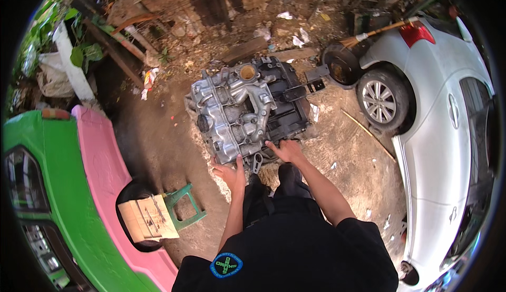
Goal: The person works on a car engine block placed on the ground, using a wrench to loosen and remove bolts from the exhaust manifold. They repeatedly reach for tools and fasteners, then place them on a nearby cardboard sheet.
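A greasy car engine sits on the ground in front of me, with a silver ribbed cover on its left half and black parts on its right. My left hand grips the engine's near left corner, thumb and fingers apart around the edge. Farther right, my right hand is closed on the near edge, its thumb pointing left and the other fingers partly hidden. Between the hands, a small metal bracket sticks out toward me. A round opening shows at the engine's far side.
A silver car stands on the right, and a green and pink vehicle on the left. Near the latter are a green plastic stool and cardboard bearing tools. A black bucket and broom are far right.
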The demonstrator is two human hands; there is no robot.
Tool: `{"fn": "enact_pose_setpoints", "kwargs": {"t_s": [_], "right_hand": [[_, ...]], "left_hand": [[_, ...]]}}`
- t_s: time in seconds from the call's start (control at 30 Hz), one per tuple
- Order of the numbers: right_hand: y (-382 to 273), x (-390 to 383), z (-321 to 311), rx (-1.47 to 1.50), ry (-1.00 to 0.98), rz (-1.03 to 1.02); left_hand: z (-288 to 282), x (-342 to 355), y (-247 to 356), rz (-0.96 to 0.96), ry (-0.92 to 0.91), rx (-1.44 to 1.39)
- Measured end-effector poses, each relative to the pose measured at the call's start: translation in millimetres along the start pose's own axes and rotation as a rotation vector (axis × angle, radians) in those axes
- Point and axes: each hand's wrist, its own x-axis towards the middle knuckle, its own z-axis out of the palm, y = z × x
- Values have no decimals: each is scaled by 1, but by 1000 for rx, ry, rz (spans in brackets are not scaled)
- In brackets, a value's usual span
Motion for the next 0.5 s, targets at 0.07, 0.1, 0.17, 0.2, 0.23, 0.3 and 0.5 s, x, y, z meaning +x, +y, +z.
{"fn": "enact_pose_setpoints", "kwargs": {"t_s": [0.07, 0.1, 0.17, 0.2, 0.23, 0.3, 0.5], "right_hand": [[5, 3, -9, -22, -30, -17], [4, -12, 0, -25, -64, -27], [1, -7, -7, -49, -76, -60], [0, -4, -10, -48, -60, -54], [-2, -3, -12, -48, -48, -48], [-5, -1, -13, -48, -51, -34], [-5, -5, -9, -46, -41, -19]], "left_hand": [[-1, 6, 9, 102, -11, 271], [-18, -2, 7, 197, -55, 297], [-19, 19, 9, 469, -66, 305], [-10, 29, 12, 530, -81, 270], [-4, 34, 14, 562, -33, 285], [7, 39, 14, 668, 86, 318], [12, 36, 5, 617, 114, 307]]}}
